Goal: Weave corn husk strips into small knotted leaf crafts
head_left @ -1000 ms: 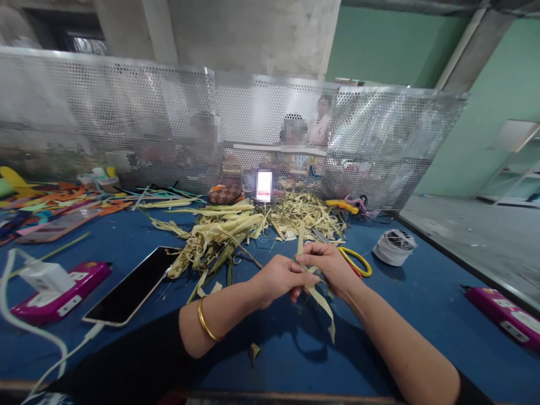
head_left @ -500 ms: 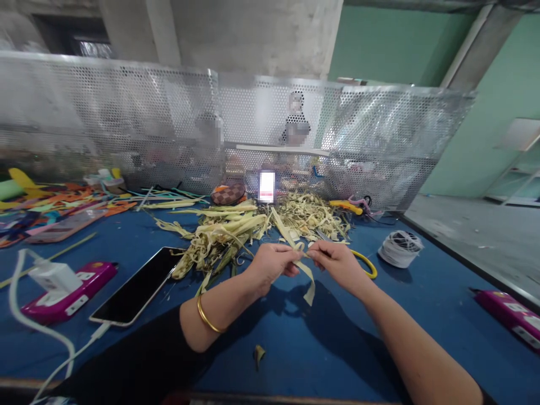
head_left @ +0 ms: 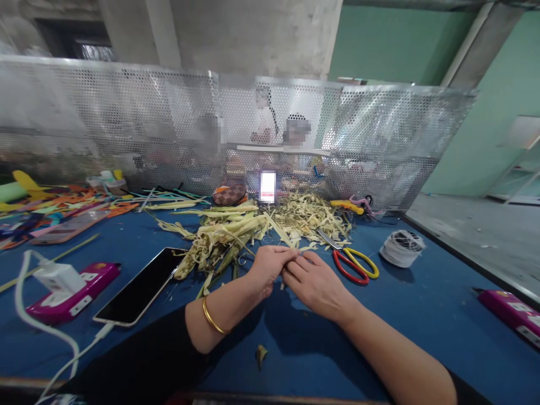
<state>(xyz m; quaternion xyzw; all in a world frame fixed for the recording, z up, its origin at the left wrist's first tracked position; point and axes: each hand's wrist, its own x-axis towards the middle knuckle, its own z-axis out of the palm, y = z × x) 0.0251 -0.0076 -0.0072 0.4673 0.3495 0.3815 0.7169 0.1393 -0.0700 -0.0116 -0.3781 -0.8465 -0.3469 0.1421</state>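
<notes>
My left hand [head_left: 269,271] is closed, its thumb and fingers pinching a pale strip of dried corn husk [head_left: 276,229] that sticks out beyond the fingertips. Up against it is my right hand [head_left: 313,286], fingers curled round the same strip. Both hands hide most of the strip between them. Behind my left hand lies a bundle of long husks [head_left: 225,230]. Farther back is a heap of shredded husk [head_left: 314,214]. Scissors with red and yellow handles [head_left: 356,265] rest just right of my right hand, blades toward the heap.
On the blue table [head_left: 405,337] lie a black-screened phone [head_left: 141,287], a magenta power strip [head_left: 76,292] with a white charger, and a white roll of twine [head_left: 403,248]. A small husk scrap [head_left: 261,354] lies near the front. A perforated metal screen [head_left: 169,124] stands behind, with people beyond.
My right hand has moved left and closed in against my left hand. The strip's loose tail is now covered, and the scissors show more fully. Beyond the screen, another person has appeared.
</notes>
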